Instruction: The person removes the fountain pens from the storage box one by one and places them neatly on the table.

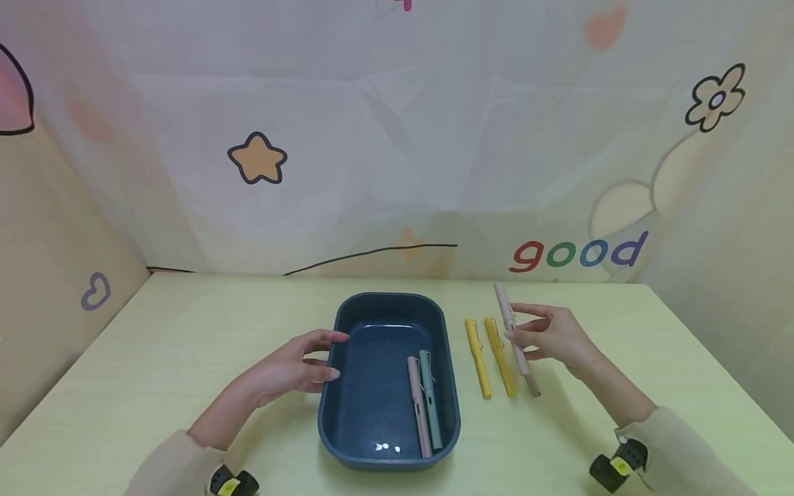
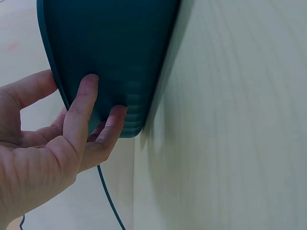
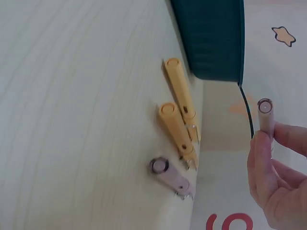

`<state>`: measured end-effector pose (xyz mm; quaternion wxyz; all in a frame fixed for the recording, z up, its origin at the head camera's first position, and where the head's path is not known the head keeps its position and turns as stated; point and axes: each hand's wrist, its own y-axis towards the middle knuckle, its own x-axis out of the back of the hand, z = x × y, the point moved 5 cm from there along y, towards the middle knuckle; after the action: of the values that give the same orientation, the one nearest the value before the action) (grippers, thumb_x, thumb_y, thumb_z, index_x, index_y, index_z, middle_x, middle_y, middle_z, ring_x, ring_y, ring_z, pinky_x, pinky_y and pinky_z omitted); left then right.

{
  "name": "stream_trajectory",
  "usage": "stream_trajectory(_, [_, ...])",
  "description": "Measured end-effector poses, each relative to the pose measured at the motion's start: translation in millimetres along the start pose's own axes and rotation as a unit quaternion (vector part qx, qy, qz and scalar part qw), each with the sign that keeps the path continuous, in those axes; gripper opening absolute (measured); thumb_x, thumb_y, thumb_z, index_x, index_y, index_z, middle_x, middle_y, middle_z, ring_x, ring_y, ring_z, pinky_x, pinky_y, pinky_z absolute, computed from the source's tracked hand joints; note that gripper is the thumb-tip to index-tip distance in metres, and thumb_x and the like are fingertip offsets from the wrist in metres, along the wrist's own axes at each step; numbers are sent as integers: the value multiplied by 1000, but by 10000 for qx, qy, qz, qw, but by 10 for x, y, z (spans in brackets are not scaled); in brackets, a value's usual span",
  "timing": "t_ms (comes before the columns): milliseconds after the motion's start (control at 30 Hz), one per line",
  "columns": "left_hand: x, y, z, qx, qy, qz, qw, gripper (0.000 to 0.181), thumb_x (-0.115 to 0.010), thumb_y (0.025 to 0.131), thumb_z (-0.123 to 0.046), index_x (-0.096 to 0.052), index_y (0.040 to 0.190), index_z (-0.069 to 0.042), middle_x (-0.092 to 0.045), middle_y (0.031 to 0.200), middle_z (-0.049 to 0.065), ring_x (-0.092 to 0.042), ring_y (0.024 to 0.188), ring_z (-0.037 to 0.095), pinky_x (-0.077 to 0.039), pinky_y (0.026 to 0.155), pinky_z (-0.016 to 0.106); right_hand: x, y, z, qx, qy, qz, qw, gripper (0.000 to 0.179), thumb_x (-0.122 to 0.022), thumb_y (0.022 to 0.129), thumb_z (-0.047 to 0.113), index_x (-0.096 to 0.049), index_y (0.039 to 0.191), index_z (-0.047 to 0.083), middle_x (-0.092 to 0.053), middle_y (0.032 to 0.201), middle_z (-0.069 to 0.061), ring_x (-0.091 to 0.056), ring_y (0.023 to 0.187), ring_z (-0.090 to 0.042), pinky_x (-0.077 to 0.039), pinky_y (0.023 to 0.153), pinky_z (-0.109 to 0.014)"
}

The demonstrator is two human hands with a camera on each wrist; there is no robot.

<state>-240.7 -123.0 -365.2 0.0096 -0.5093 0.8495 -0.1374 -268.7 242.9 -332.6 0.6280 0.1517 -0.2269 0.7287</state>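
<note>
A dark blue rectangular tray [image 1: 387,310] stands before me, holding a pinkish pen [image 1: 418,406] and a green pen [image 1: 431,399] along its right side. My left hand [image 1: 291,368] grips the tray's left wall, some fingers against the outside and one over the rim. Between the thumb and fingers of my right hand [image 1: 555,336], a pale pink pen [image 3: 266,117] is pinched above the table. Beneath it lies another pale purple pen [image 3: 171,177], mostly hidden in the head view. Two yellow pens [image 1: 477,358] [image 1: 500,357] lie side by side left of my right hand.
The pale wooden table [image 1: 205,331] meets a printed cloth backdrop [image 1: 384,172] at the back. Side walls of the same cloth flank it left and right. The tray's raised rim stands between my left hand and the loose pens.
</note>
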Motion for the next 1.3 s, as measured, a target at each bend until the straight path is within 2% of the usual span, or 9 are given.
stream_trajectory(333, [-7, -1, -12, -10, 1, 45, 10000, 58, -62, 83, -1, -37, 135, -4, -33, 135, 24, -57, 103, 30, -50, 82, 45, 186, 11, -205, -169, -180, -159, 9996, 66, -69, 81, 17, -37, 134, -5, -64, 98, -17, -63, 76, -15, -55, 66, -37])
stream_trajectory(700, [-3, -2, -13, 13, 30, 36, 10000, 58, -63, 83, -2, -37, 135, -4, -32, 136, 24, -56, 105, 30, -50, 83, 45, 309, 36, -413, -356, -106, -159, 9992, 65, -67, 82, 14, -35, 135, -8, -65, 94, -14, -63, 73, -14, -55, 66, -37])
stream_trajectory(933, [6, -4, -10, 49, 67, -12, 10000, 58, -63, 83, -2, -38, 135, -5, -33, 136, 24, -56, 104, 31, -50, 82, 46, 338, 33, -510, -558, -172, -121, 9982, 66, -68, 82, 13, -34, 134, -9, -65, 91, -13, -63, 72, -15, -55, 66, -36])
stream_trajectory(1300, [0, 4, -8, 29, 42, 32, 10000, 58, -63, 83, -2, -37, 135, -4, -33, 136, 23, -56, 103, 29, -50, 82, 46, 334, 16, -620, -643, -344, 107, 9973, 61, -65, 83, 11, -35, 133, -10, -65, 86, -8, -61, 69, -15, -55, 62, -34])
